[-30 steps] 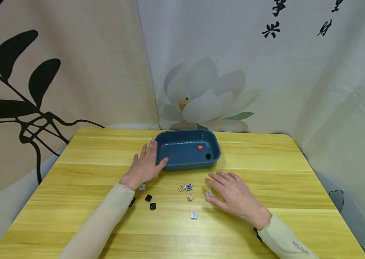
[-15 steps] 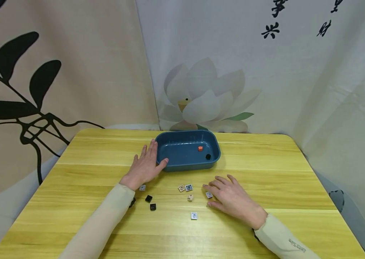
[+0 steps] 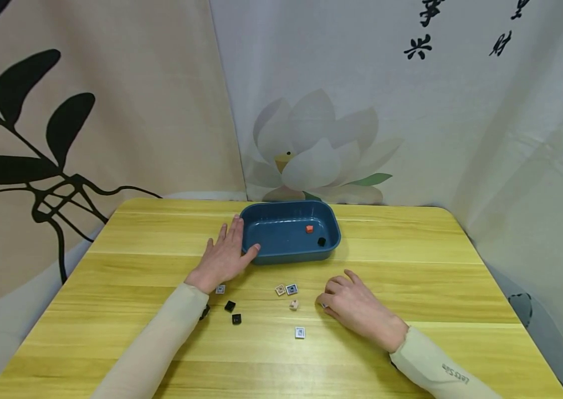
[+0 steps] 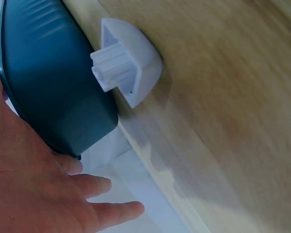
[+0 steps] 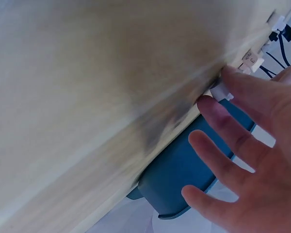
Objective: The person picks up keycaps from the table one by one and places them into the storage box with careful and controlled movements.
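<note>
My left hand (image 3: pixel 223 256) lies with extended fingers against the left side of a dark blue rectangular tub (image 3: pixel 288 258). Near its wrist, a white keycap (image 4: pixel 145 65) lies on its side with its stem showing in the left wrist view. My right hand (image 3: pixel 361 310) is low over the table, thumb and forefinger pinching a white keycap (image 5: pixel 221 92); the other fingers are spread. Most of that keycap is hidden by the fingers in the head view. Inside the tub sit an orange keycap (image 3: pixel 309 229) and a black keycap (image 3: pixel 321 241).
Between the hands, more keycaps lie on the wooden table (image 3: pixel 411 249): a beige one (image 3: pixel 280 290), a grey-blue one (image 3: pixel 291 289), a cream one (image 3: pixel 293 305), a white one (image 3: pixel 300 332) and two black keycaps (image 3: pixel 230 306). A printed curtain (image 3: pixel 341 66) hangs behind.
My right hand has lowered slightly and its thumb and forefinger have closed around the white keycap. The left hand and the tub have stayed put.
</note>
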A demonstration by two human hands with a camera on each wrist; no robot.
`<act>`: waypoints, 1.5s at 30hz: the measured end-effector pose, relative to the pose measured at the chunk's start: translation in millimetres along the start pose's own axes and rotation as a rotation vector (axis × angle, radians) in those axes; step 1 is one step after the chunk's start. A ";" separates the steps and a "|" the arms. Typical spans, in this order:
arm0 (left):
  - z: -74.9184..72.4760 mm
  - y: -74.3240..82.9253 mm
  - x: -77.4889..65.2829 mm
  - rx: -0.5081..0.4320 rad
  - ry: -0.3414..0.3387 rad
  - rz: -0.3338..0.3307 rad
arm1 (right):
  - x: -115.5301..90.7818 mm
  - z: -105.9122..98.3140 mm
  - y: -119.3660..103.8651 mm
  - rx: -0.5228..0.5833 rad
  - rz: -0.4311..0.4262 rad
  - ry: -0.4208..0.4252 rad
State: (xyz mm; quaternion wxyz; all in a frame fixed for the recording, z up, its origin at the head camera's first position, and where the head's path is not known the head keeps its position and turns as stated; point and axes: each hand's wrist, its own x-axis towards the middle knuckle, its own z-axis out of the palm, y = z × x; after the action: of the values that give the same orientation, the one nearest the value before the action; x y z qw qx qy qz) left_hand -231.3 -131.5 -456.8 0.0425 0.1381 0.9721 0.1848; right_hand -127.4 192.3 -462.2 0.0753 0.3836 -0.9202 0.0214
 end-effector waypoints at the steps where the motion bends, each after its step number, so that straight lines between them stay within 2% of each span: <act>1: -0.1 -0.1 -0.1 0.002 0.001 0.000 | 0.0 -0.1 0.0 0.001 -0.002 0.001; 11: -0.1 -0.6 -0.6 -0.012 0.000 0.000 | 3.8 -7.9 3.3 0.025 0.029 0.061; 16: 0.3 -0.1 -0.9 -0.012 0.004 0.000 | 10.0 -16.0 6.3 0.050 0.079 0.104; 23: 1.5 -1.0 -1.3 -0.003 0.003 0.006 | 32.8 -24.0 14.5 0.078 0.140 0.239; 28: 2.4 -2.1 0.1 0.016 0.006 0.009 | 51.1 -29.8 23.8 0.073 0.175 0.284; 36: -0.5 -1.2 -0.7 0.012 -0.008 -0.005 | 78.5 -32.4 36.1 0.045 0.202 0.272; 45: 1.1 -2.5 -0.6 0.005 -0.017 -0.006 | 104.9 -27.4 44.6 0.040 0.255 0.159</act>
State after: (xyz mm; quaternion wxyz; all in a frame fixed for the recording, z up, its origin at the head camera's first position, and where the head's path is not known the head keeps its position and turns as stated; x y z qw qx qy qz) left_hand -231.3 -133.5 -458.7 0.0511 0.1369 0.9726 0.1811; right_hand -228.5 152.7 -418.1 0.1371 0.2622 -0.9519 0.0793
